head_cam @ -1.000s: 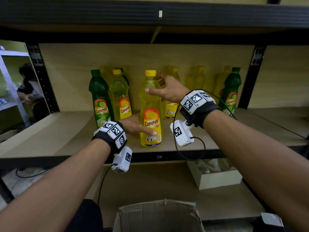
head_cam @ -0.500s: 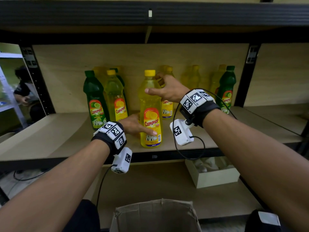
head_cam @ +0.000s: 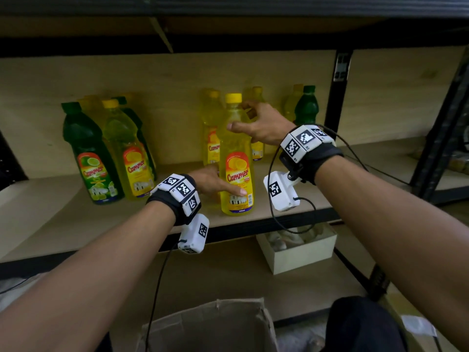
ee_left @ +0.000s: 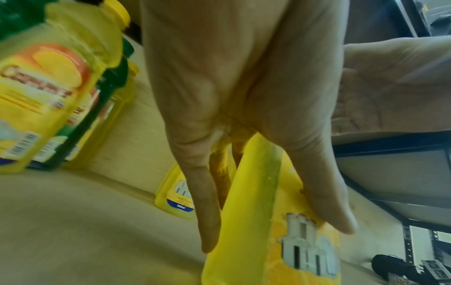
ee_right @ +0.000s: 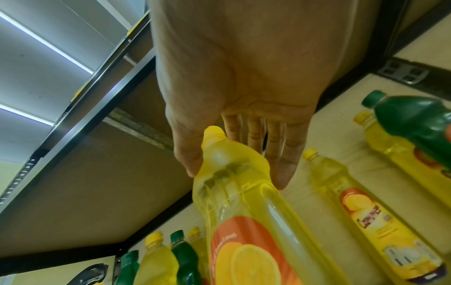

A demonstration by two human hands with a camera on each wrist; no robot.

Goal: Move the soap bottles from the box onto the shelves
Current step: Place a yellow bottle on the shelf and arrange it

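shelf [head_cam: 291, 207]: wooden board in a dark metal rack, already carrying a green-and-yellow cluster on the left and more bottles along the back and right

cardboard box [head_cam: 210, 323]: open, down at the bottom edge, can't see what's inside from here

yellow soap bottle [head_cam: 236, 158]: standing upright near the shelf's front edge, label facing out, basically placed already

how it'll handle: looks full so probably got some heft, smooth plastic, likely a bit slick and squeezy in the middle. I'd hold it at the narrow neck plus low on the body, which is what's happening

left hand [head_cam: 215, 182]: grip is around the lower body, thumb across the label, fingers round the back

right hand [head_cam: 264, 125]: grip is on the shoulder just under the cap, thumb in front, fingers curled behind

vs a second ago: both hands look the same on the bottle and it's on the same spot; mostly the head swung, so the shelf sits further right in view now
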